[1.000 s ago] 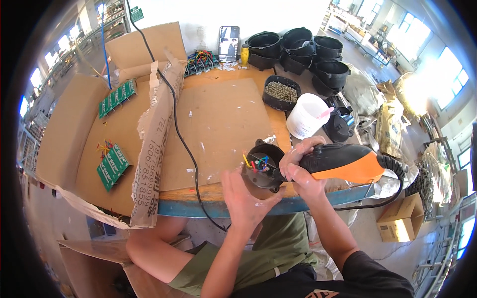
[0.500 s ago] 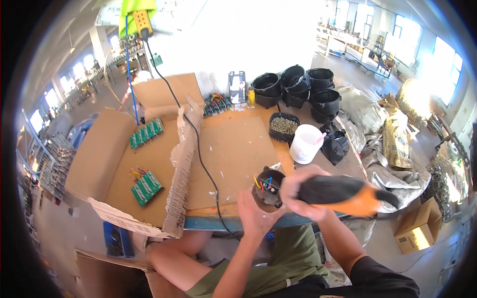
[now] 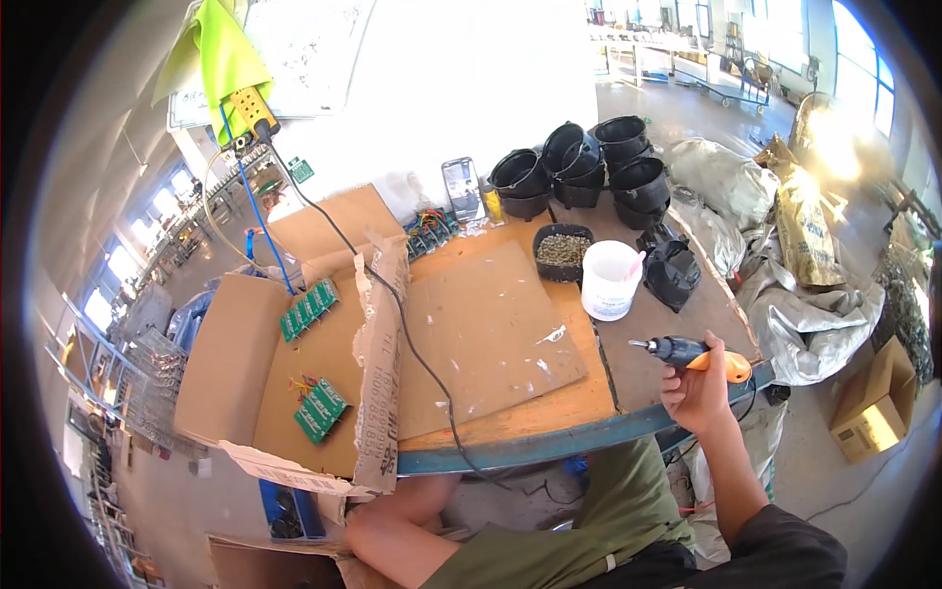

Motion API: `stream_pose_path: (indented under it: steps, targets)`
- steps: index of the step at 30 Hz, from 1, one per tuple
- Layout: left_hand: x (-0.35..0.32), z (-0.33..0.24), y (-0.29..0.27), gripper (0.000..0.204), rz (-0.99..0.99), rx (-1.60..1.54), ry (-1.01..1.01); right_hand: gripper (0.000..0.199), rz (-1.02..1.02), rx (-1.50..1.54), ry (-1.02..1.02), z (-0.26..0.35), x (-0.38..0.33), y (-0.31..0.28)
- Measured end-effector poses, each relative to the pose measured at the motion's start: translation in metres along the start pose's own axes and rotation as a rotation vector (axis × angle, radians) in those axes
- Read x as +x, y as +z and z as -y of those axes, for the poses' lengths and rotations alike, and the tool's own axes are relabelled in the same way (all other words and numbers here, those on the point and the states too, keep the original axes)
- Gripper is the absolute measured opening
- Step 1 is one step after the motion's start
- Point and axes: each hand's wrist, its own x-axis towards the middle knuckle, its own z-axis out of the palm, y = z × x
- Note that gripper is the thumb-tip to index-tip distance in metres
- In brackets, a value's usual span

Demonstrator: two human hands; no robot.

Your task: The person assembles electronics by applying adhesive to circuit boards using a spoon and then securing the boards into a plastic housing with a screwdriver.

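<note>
My right hand [image 3: 703,391] is closed around an electric screwdriver [image 3: 692,355] with an orange body and a dark front end. The tool is held over the right part of the workbench, its bit pointing left. A dark cord trails below its rear end. My left hand is out of view. Beyond the screwdriver stand a white plastic tub [image 3: 610,285] with a pink handle sticking out and a dark tray of small screws [image 3: 563,249]. A black plastic housing [image 3: 673,273] lies right of the tub.
Stacked black housings [image 3: 574,162] stand at the back. A cardboard sheet [image 3: 491,344] covers the middle of the bench. At left, an opened carton [image 3: 378,383] holds green circuit boards [image 3: 322,409]; a black cable [image 3: 417,348] crosses its edge. Pale sacks [image 3: 805,314] lie at right.
My left hand and the wired black housing it held have gone out of view. My right hand has moved right with the screwdriver, away from the bench's front middle. The view has shifted.
</note>
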Motion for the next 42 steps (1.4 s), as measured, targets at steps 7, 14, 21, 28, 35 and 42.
stream_pose_path:
  steps: [7,14,21,28,35,42]
  targets:
    - [0.018,0.24,0.086,0.066,0.082,0.451,-0.138,0.058,0.021,0.188,0.366,0.012,0.015,-0.005]
    - [0.088,0.211,0.062,0.056,-0.137,0.086,-0.548,0.056,-0.031,0.25,0.45,0.013,0.024,-0.002]
    - [0.091,-0.114,-0.007,0.008,0.535,-1.642,-0.283,0.034,0.261,-0.458,0.085,-0.024,-0.013,0.046]
    - [0.065,-0.328,0.021,0.006,1.166,-1.725,-0.356,0.025,0.353,-0.973,-0.201,-0.047,-0.035,0.059]
    - [0.003,-0.46,0.074,0.021,1.45,-1.843,-0.151,0.019,0.264,-0.931,-0.29,-0.054,-0.055,0.011]
    - [-0.154,-0.652,0.138,0.026,1.468,-1.477,0.081,0.028,-0.244,-1.316,-1.137,0.058,0.004,0.03]
